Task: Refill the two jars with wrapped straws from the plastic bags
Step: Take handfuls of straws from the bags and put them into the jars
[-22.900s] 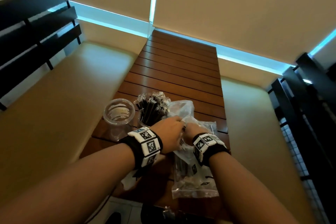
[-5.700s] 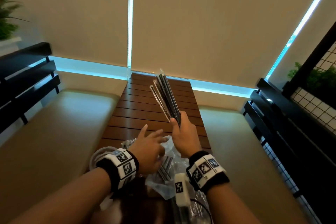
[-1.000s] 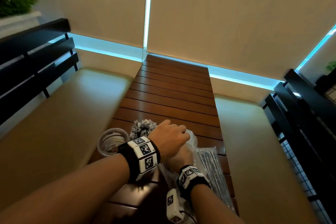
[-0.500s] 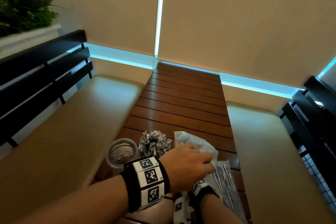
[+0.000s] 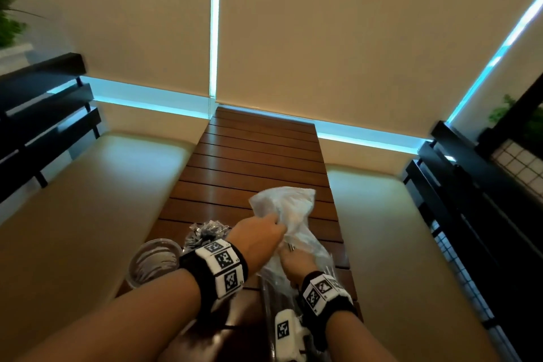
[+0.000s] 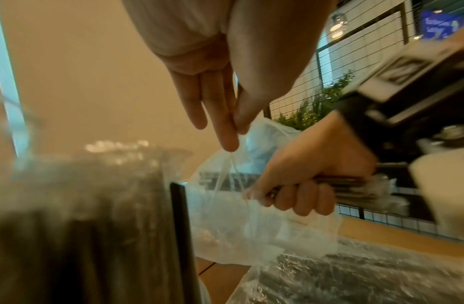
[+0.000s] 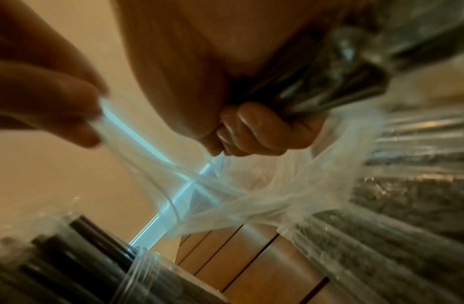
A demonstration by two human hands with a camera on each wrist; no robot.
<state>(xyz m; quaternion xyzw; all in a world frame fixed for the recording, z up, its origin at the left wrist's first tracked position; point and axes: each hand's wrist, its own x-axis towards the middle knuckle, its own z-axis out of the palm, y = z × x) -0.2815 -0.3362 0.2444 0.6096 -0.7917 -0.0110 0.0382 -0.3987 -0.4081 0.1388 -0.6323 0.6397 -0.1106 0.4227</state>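
Note:
On the slatted wooden table (image 5: 258, 161), my left hand (image 5: 276, 222) pinches the mouth of a thin clear plastic bag (image 5: 289, 203) and holds it up. My right hand (image 5: 289, 253) is at the bag's mouth, fist curled round a bundle of dark wrapped straws (image 6: 355, 189). The fingers (image 7: 251, 131) are wrapped tight round the straws (image 7: 342, 82). An empty clear jar (image 5: 154, 261) stands at the left table edge. Beside it a second jar (image 5: 205, 233) is packed with wrapped straws.
Another clear bag of wrapped straws (image 6: 355, 277) lies flat on the table under my right wrist. Padded beige benches (image 5: 88, 214) flank the table. Black railings (image 5: 470, 200) run along both sides, and roller blinds close off the far end.
My left hand has lifted the bag's mouth upward. My right hand, earlier hidden under the left, now shows at the opening gripping straws. The head view has tilted.

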